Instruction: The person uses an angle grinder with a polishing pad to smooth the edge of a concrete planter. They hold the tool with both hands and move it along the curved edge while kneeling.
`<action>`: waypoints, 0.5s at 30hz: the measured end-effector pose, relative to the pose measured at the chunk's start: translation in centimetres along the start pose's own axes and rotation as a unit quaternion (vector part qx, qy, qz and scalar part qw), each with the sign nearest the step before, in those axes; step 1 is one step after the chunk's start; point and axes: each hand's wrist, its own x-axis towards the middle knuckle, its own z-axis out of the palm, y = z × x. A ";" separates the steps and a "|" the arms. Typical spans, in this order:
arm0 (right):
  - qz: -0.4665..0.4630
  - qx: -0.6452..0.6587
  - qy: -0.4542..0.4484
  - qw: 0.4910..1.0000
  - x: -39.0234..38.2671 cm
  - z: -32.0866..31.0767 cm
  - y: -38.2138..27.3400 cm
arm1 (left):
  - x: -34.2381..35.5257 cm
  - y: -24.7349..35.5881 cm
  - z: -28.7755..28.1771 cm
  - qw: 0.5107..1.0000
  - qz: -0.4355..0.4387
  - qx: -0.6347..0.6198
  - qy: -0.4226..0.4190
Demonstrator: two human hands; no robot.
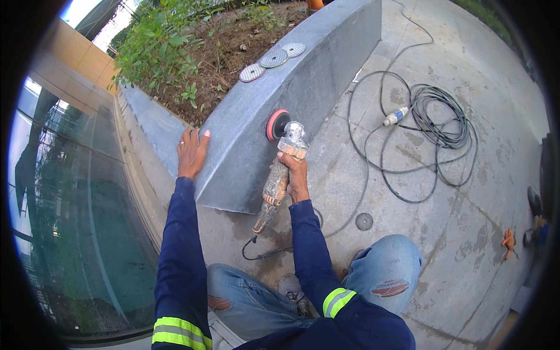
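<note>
Navy sleeves (181, 245) with bright reflective bands come up on either side of me, over the torn blue jeans (385, 262) on my bent knees. With my right hand (296, 175) I grip the orange and grey grinder (274, 189), fingers closed around its worn body just behind the metal head. The tool slants upward, its red-edged pad (276, 125) at the side face of the grey stone curb (239, 157); I cannot tell how firmly it touches. My left hand (191, 153) holds nothing: it lies open on top of the curb near its close end, fingers spread, a ring on one.

Farther along the top, three round perforated discs (273, 58) lie in a row, beside soil (239, 44) and green plants (153, 49). To my right, a dark cable (446, 142) lies coiled on the paving (449, 233), with a blue and white connector (396, 116) at the coil's near side. A small dark disc (364, 221) lies near my knee.
</note>
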 end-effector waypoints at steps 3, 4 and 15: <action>0.004 0.006 0.019 1.000 0.4 -1.2 0.6 | 0.2 0.2 -0.1 1.000 -0.002 -0.002 -0.002; 0.005 0.005 0.016 1.000 -0.1 -1.4 1.1 | 0.2 0.0 -0.2 1.000 -0.004 0.000 -0.001; 0.004 -0.013 -0.025 1.000 -2.4 1.0 0.6 | -0.1 -0.7 0.3 1.000 0.004 -0.014 -0.001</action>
